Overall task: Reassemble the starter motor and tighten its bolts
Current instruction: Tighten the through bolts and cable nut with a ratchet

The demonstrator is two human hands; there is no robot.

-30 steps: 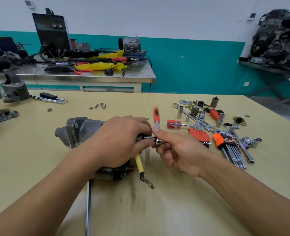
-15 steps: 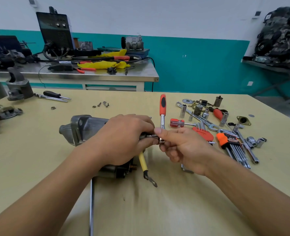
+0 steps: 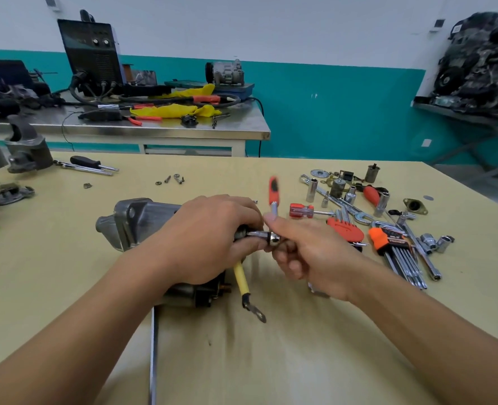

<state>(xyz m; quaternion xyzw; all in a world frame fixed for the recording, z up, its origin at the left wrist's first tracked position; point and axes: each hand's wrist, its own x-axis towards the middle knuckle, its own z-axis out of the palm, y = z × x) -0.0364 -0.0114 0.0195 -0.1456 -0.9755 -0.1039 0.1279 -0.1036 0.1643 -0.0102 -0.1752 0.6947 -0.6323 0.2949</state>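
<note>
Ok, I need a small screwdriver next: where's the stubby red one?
Head view, right of centre: the red screwdriver lies on the table just beyond the right hand, beside the red hex keys.

we're in some kind of workshop room here. the wall [image 3: 300, 30] is white up top with a teal band [image 3: 344, 112] along the lower part, and the light is flat and even. our table [image 3: 271, 361] has a pale yellowish wooden top. behind it a steel bench [image 3: 154, 128] stands against the wall, with a black machine [image 3: 91, 51], cables [image 3: 96, 97], a yellow cloth [image 3: 172, 110] and a grey metal part [image 3: 226, 73] on a blue box [image 3: 236, 88]. off to the right a shelf [image 3: 458, 114] carries a big dark engine [image 3: 481, 59]. grey floor [image 3: 475, 182] shows below it, and a small white plate [image 3: 426, 142] sits low on the teal.
</note>
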